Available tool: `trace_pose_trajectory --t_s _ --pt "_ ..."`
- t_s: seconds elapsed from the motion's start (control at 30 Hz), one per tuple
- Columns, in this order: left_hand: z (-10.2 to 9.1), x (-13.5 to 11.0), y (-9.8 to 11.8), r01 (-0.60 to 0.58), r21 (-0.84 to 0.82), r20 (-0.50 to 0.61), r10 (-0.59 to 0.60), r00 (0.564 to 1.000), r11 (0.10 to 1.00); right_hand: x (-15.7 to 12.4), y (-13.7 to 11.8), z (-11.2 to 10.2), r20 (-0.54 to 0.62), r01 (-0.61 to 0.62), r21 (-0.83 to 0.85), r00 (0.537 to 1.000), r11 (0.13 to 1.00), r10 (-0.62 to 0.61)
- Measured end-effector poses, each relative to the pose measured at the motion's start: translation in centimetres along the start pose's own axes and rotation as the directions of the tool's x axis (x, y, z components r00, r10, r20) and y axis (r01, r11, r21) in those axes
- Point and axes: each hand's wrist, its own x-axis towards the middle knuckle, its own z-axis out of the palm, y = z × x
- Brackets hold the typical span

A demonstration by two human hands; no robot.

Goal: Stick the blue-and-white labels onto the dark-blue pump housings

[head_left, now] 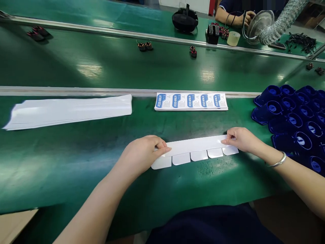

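Both hands grip a long white paper strip (195, 145) over the green table. Several round-cornered white tabs (181, 158) show along its near edge. My left hand (143, 152) pinches the strip's left end between thumb and fingers. At the other end, my right hand (240, 139) pinches the right corner; its wrist wears a silver bangle. Beyond the strip lies a stack of printed label sheets (191, 102) in blue and white. A larger stack of white sheets (71, 111) rests farther left.
Dark blue plastic cups (274, 107) crowd the right side. A conveyor belt (114, 67) runs behind a metal rail, carrying small wire-wound parts (144, 46). Across it, a co-worker's hand (243, 19) is near a flexible silver duct (281, 22). A cardboard edge (16, 222) shows at lower left.
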Motion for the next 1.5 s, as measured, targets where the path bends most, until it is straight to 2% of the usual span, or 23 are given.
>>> trace_pose_trajectory --t_s 0.13,0.27,0.4,0.47,0.63,0.77,0.87,0.93,1.0,1.03,1.07,1.1,1.13,1.23,1.3,1.37,1.5 --pt "-0.4 0.3 -0.4 -0.02 -0.039 0.012 0.02 1.0 0.999 0.2 0.0 -0.4 0.0 -0.022 0.102 1.0 0.995 0.022" --pt "-1.2 -0.2 -1.6 -0.088 -0.237 0.028 0.097 0.995 0.968 -0.1 0.1 -1.3 0.077 -0.029 0.228 0.997 0.973 0.011" --pt "-1.5 -0.6 -2.9 -0.196 -0.501 0.014 0.234 0.972 0.843 0.0 0.2 -2.3 0.141 -0.046 0.358 0.99 0.933 -0.006" --pt "-1.2 -0.7 -3.4 -0.241 -0.569 -0.008 0.288 0.957 0.786 0.3 0.3 -2.7 0.158 -0.057 0.401 0.987 0.914 -0.007" --pt "0.4 -0.4 -3.4 -0.284 -0.658 -0.144 0.253 0.957 0.698 1.4 0.4 -3.3 0.157 -0.071 0.417 0.988 0.906 0.004" --pt "1.6 0.0 -2.7 -0.335 -0.724 -0.269 0.2 0.942 0.603 2.2 0.5 -4.2 0.049 -0.035 0.339 0.999 0.94 0.019" --pt "2.0 0.1 -2.3 -0.317 -0.783 -0.276 0.158 0.948 0.535 3.0 0.0 -5.7 -0.186 0.02 0.234 0.982 0.972 0.025" --pt "2.1 0.1 -2.1 -0.319 -0.8 -0.276 0.16 0.948 0.508 3.5 -1.2 -6.1 -0.353 0.072 0.159 0.935 0.985 -0.011" --pt "2.2 0.1 -2.0 -0.33 -0.801 -0.275 0.181 0.944 0.5 3.9 -3.4 -5.4 -0.453 0.2 0.046 0.877 0.979 -0.157" --pt "2.3 0.1 -2.0 -0.334 -0.801 -0.273 0.192 0.943 0.497 4.0 -4.7 -4.5 -0.472 0.306 -0.046 0.832 0.951 -0.291" --pt "2.5 0.2 -1.9 -0.337 -0.801 -0.271 0.203 0.941 0.494 4.1 -6.3 -3.3 -0.439 0.417 -0.128 0.79 0.9 -0.428" --pt "2.6 0.2 -1.9 -0.34 -0.802 -0.268 0.213 0.94 0.491 4.3 -7.9 -1.8 -0.393 0.494 -0.163 0.761 0.854 -0.516" --pt "2.7 0.2 -1.9 -0.344 -0.803 -0.269 0.22 0.938 0.487 4.4 -9.4 -0.2 -0.338 0.535 -0.188 0.752 0.824 -0.566" --pt "3.0 0.2 -1.9 -0.359 -0.802 -0.285 0.223 0.932 0.477 5.2 -13.2 4.1 -0.252 0.558 -0.232 0.756 0.796 -0.604" --pt "3.1 0.2 -2.0 -0.357 -0.804 -0.296 0.202 0.934 0.476 5.7 -14.7 5.8 -0.269 0.563 -0.239 0.744 0.791 -0.612" --pt "3.1 0.2 -2.0 -0.35 -0.804 -0.299 0.183 0.937 0.481 6.2 -15.2 6.6 -0.303 0.575 -0.237 0.722 0.783 -0.622" --pt "3.0 0.3 -2.2 -0.368 -0.772 -0.307 0.203 0.93 0.518 6.3 -15.0 6.6 -0.326 0.602 -0.252 0.685 0.758 -0.652"
